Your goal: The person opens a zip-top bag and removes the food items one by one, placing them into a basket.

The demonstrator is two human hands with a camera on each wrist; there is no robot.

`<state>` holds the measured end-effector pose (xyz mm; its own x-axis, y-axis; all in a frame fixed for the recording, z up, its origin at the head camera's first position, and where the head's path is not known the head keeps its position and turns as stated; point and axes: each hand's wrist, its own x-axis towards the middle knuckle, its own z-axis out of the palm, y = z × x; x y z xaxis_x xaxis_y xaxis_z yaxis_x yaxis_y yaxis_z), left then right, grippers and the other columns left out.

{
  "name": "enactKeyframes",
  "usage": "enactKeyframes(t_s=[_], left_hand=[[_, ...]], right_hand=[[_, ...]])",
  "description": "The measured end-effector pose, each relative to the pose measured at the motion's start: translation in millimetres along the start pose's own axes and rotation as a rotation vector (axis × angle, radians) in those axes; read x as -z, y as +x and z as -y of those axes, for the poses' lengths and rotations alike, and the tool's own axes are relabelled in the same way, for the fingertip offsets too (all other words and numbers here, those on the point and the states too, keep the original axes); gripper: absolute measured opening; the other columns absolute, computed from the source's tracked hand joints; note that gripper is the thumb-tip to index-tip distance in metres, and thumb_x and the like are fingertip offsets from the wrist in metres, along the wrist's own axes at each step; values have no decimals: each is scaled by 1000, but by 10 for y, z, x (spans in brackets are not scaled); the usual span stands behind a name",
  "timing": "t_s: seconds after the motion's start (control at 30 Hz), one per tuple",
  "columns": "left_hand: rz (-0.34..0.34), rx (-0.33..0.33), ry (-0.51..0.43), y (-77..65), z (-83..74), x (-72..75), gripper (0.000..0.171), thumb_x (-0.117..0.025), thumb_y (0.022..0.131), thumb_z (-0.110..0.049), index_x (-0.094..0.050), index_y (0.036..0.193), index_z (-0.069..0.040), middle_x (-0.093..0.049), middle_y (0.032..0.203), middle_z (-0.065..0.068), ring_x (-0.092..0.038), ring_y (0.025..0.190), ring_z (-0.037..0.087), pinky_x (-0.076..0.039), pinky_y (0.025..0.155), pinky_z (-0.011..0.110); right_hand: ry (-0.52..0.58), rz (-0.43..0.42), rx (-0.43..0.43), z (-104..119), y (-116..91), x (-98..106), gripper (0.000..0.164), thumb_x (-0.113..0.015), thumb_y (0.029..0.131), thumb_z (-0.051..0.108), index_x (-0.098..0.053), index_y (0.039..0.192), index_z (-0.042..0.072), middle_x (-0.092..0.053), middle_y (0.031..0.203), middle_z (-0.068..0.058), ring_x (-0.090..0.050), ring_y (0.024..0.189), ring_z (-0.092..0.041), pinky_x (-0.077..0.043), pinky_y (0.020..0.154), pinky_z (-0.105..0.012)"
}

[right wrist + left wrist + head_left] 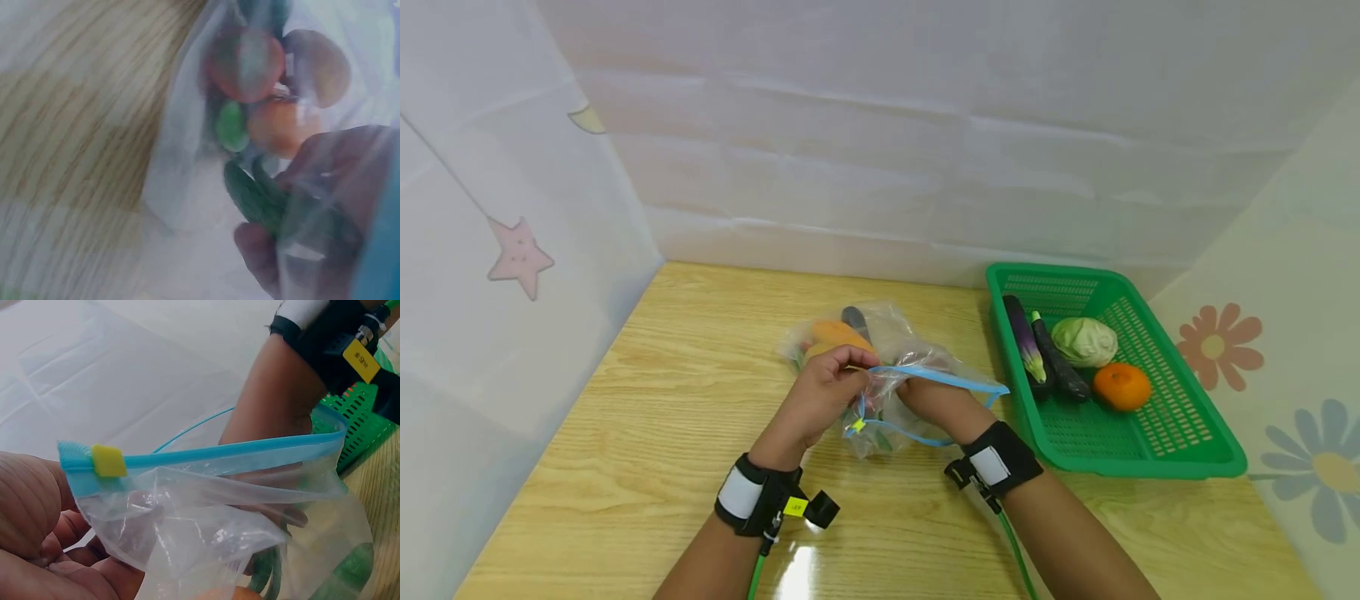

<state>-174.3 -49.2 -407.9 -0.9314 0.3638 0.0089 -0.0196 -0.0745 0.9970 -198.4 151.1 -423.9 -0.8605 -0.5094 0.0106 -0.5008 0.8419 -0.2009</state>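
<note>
A clear zip bag with a blue-edged mouth and a yellow slider lies on the table, its opening spread apart. My left hand pinches the rim of the mouth near the slider end. Through that opening reaches my right hand, inside the bag up to about the wrist. It holds slender, pointed green vegetables, seen blurred through the film. Near its fingers in the bag are a red tomato, an orange round item and a small green one. A yellow-orange item shows at the bag's far side.
Right of the bag stands a green plastic basket, close to my right forearm. In it are eggplants, a pale green cabbage and an orange fruit. The wooden table meets cloth-covered walls at the back and sides.
</note>
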Motion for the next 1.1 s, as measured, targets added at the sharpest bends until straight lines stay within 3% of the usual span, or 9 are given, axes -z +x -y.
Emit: enactKeyframes(t_s=[0.2,0.33,0.43,0.57,0.63,0.83,0.97,1.03,1.1], left_hand=[[-11,9,25,-3,-4,-9,20,-52,97,-1,-63,114,2,-59,105,15,-54,73,18,-45,63,24],[-16,17,30,-2,-11,8,21,-53,96,-1,-63,114,1,-59,105,14,-54,75,19,-46,64,24],[-16,15,17,2,-19,15,21,-52,96,0,-63,114,2,-59,105,14,-53,73,18,-45,63,24],[-17,5,7,12,-23,17,21,-51,96,2,-63,113,3,-59,104,14,-52,71,17,-45,62,23],[-18,3,6,15,-23,15,21,-51,95,3,-63,113,3,-59,104,14,-52,71,17,-45,62,23],[-22,12,13,8,-19,18,21,-52,95,2,-63,113,3,-59,105,14,-54,73,18,-46,63,23],[-24,11,13,14,0,29,21,-51,95,1,-63,113,2,-58,105,14,-53,74,18,-46,64,24],[-24,8,12,19,14,35,21,-51,96,1,-63,113,3,-58,105,14,-53,74,18,-46,64,24],[-25,5,11,22,28,41,20,-51,96,2,-63,112,3,-58,105,14,-52,74,18,-46,64,24]], right_hand=[[53,-86,-36,53,-136,137,12,-60,86,0,-58,87,11,-45,74,2,-38,62,-14,-31,60,-29],[38,-11,-40,123,-262,312,12,-60,86,-1,-62,92,9,-45,74,2,-37,63,-14,-30,60,-30],[57,32,-10,181,-392,478,15,-59,86,-3,-67,93,8,-54,77,2,-42,66,-11,-36,62,-27],[86,43,69,223,-585,729,24,-59,84,-4,-71,102,7,-63,91,2,-49,71,-8,-45,66,-26],[110,34,101,211,-663,846,24,-59,84,-4,-71,101,9,-61,90,4,-47,68,-7,-43,63,-26],[227,-81,202,-7,-796,1073,30,-56,85,-7,-71,101,12,-66,96,7,-43,63,-1,-43,62,-25],[263,-252,239,-223,-880,1204,35,-55,81,-12,-72,99,13,-69,94,5,-37,56,1,-40,56,-22],[259,-348,213,-336,-926,1273,37,-55,80,-13,-73,98,12,-69,93,2,-32,53,1,-34,50,-21],[262,-408,131,-454,-970,1330,36,-54,83,-13,-73,101,11,-68,97,-2,-27,48,1,-29,44,-22]])
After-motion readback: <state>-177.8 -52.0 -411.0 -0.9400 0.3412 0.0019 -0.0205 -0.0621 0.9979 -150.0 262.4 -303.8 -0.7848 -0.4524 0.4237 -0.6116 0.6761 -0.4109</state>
